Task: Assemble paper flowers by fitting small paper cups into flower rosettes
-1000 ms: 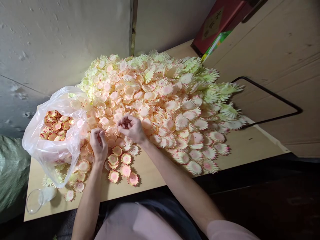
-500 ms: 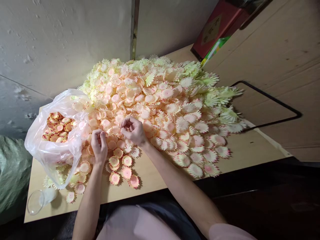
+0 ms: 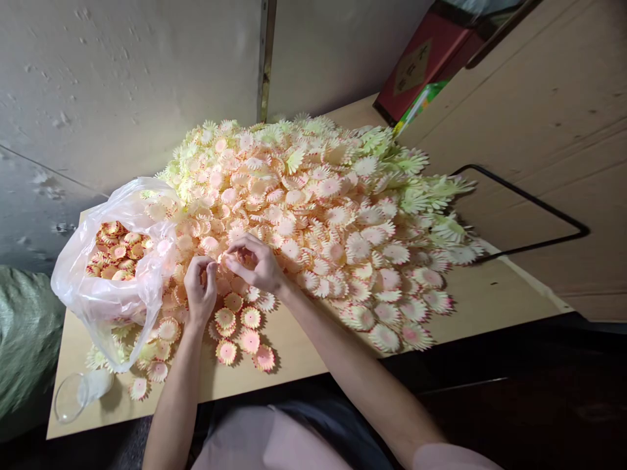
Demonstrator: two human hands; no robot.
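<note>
My left hand [image 3: 200, 290] is closed with thumb and fingertips together, over the near edge of a big heap of pale artificial flower petal pieces [image 3: 333, 209]. Close beside it, almost fingertip to fingertip, is my right hand [image 3: 257, 264], its thumb and forefinger curled into a pinch. Whatever lies between the fingers is too small to make out. Just below the hands, several yellow and pink flower pieces [image 3: 249, 341] with red-tipped edges lie on the wooden table [image 3: 304, 356]. A white plastic bag [image 3: 122, 297] stands left of my left hand, holding smaller red-edged flower pieces [image 3: 117, 251].
A clear plastic cup [image 3: 73, 397] lies tipped at the table's left front corner. At the back right are a red box [image 3: 416, 62] and a cardboard sheet [image 3: 529, 130], with a black metal loop [image 3: 539, 196] in front. A green sack [image 3: 27, 346] bulges at far left.
My right hand has moved left and slightly down, and its fingertips now come up to those of my left hand. The left hand has shifted slightly right. The camera view has moved a little.
</note>
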